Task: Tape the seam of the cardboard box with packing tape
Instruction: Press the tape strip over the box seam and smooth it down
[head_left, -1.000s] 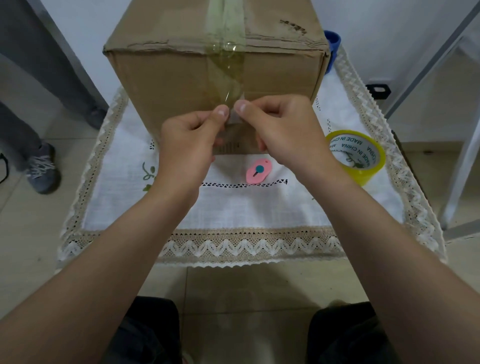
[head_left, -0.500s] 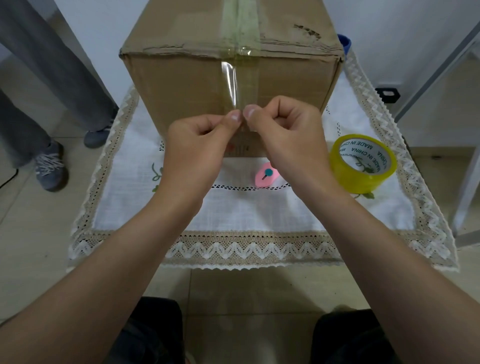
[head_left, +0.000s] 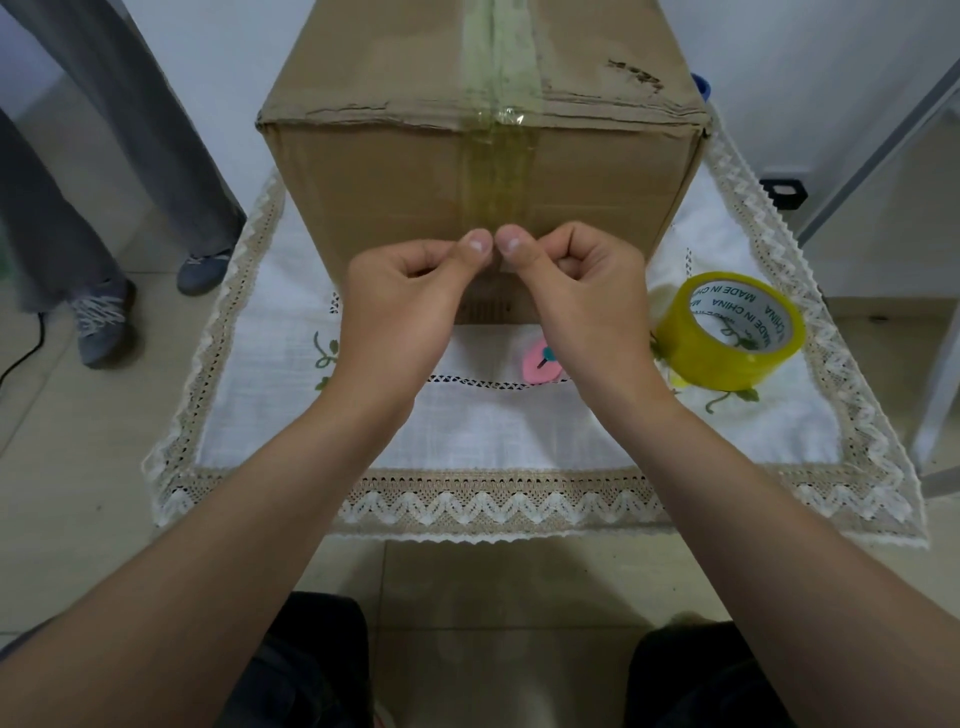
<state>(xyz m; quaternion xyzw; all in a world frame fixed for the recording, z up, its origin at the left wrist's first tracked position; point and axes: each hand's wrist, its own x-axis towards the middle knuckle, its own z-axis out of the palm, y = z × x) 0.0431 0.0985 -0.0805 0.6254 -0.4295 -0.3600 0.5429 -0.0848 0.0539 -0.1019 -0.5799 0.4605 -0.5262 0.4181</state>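
Note:
A brown cardboard box (head_left: 384, 182) stands on a white cloth with a lace border (head_left: 519, 431). A strip of clear yellowish tape (head_left: 496, 171) runs along the top seam and down the middle of the near face, lying flat on the cardboard. My left hand (head_left: 400, 306) and my right hand (head_left: 587, 296) are side by side at the strip's lower end, fingers curled, both thumbs on the tape against the box. A small bit of tape end shows under my right thumb.
A yellow tape roll (head_left: 727, 332) sits on the cloth right of my right wrist. A pink cutter (head_left: 540, 358) lies between my wrists. Another person's legs (head_left: 78, 208) stand at the left. A metal frame leg (head_left: 935, 364) rises at the right.
The loose tape end, held away from the near face a second ago, now lies flat against it. Both hands have moved down the face with it.

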